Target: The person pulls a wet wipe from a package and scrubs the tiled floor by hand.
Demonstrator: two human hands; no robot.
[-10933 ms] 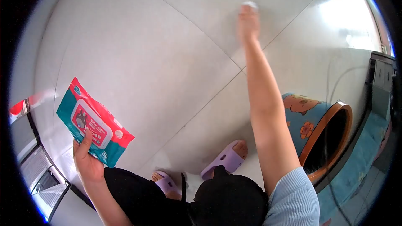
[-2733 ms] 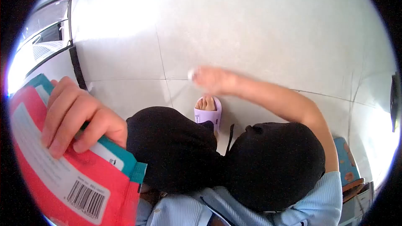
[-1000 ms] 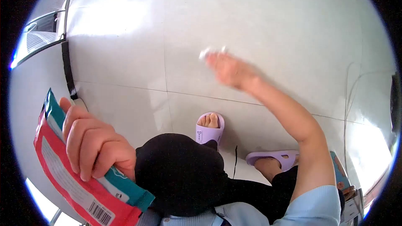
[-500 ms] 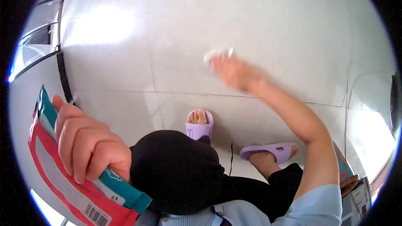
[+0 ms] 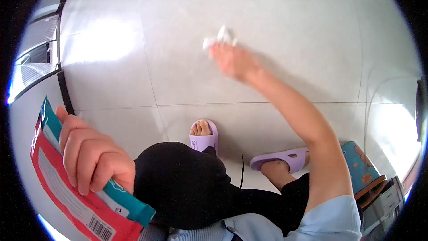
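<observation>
My left hand (image 5: 96, 156) is closed around soft, flat packets, one red with a barcode and one teal. The red packet (image 5: 67, 196) has a pale printed panel, and the teal packet (image 5: 127, 203) lies along its upper edge under my fingers. Far out in front, my right hand (image 5: 234, 60) is closed on a crumpled white tissue (image 5: 223, 35). Motion blurs that hand a little. The tissue is at the pale tiled floor (image 5: 290, 22); whether it touches the tiles I cannot tell for sure.
Below me are my feet in purple slippers, the left slipper (image 5: 203, 142) and the right slipper (image 5: 281, 158). A blue patterned stool seat (image 5: 359, 165) stands at the right. Glass panels with a dark frame (image 5: 60, 18) line the left side.
My right hand has moved forward and to the left over the floor with the tissue. My left hand still grips the packets. The view has shifted slightly, showing more of the blue seat.
</observation>
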